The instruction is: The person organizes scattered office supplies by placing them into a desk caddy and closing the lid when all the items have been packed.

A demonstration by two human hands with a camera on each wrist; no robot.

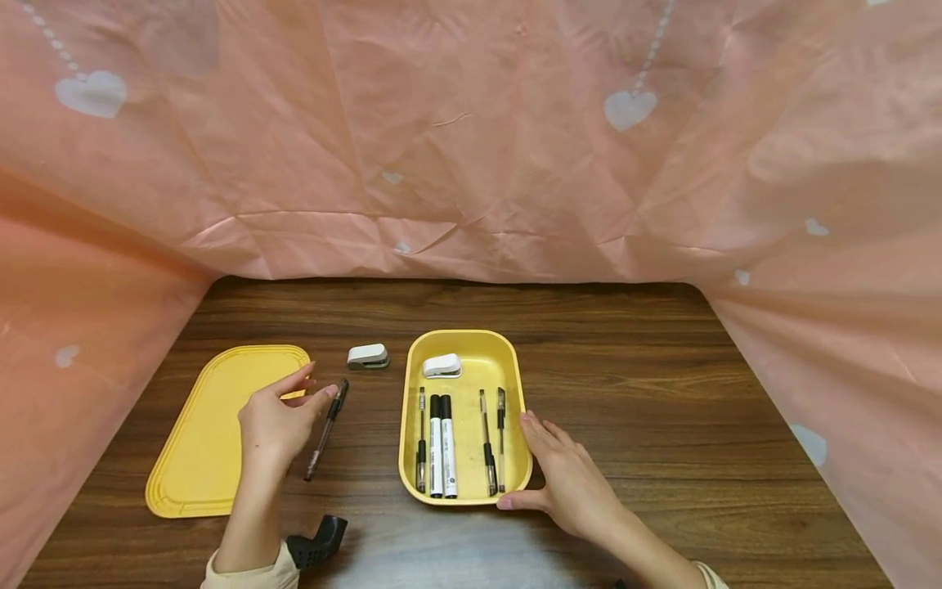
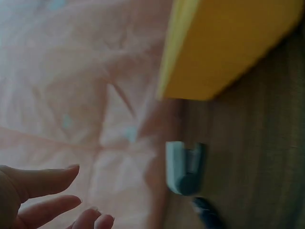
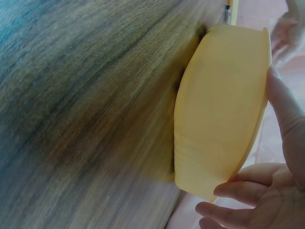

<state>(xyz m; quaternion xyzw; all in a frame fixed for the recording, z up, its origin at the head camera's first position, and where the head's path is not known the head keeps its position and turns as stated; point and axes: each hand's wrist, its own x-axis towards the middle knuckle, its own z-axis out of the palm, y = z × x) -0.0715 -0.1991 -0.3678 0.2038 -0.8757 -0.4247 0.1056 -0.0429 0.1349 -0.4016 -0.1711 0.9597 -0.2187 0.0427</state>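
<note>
Nearest, below the left hand's wrist, a black angled plastic piece [image 1: 318, 543] juts from a beige cloth sleeve [image 1: 248, 574]. The right hand [image 1: 565, 474], fingers fairly straight, touches the near right corner of a yellow rounded rectangular box [image 1: 467, 417], its thumb at the near edge and its fingers along the side. Within the box, left of that hand, stand out two slim clear-and-black pens [image 1: 489, 466], then two white markers with black caps [image 1: 436, 458], then another clear-and-black pen [image 1: 421, 450]. The left hand [image 1: 275, 424] is empty, thumb and fingers extended and parted, over the right edge of a flat yellow lid [image 1: 199, 442]. Just right of its thumb, a dark transparent pen with a black grip [image 1: 322, 438] lies on the brown wood-grain table [image 1: 648, 393]. Beyond the right hand's fingertips, inside the box, sits a small white stapler [image 1: 441, 365]; beyond the left hand's, a white-and-grey stapler [image 1: 367, 355]. Farthest from both hands hangs a pink cloth with pale hearts [image 1: 486, 147].
</note>
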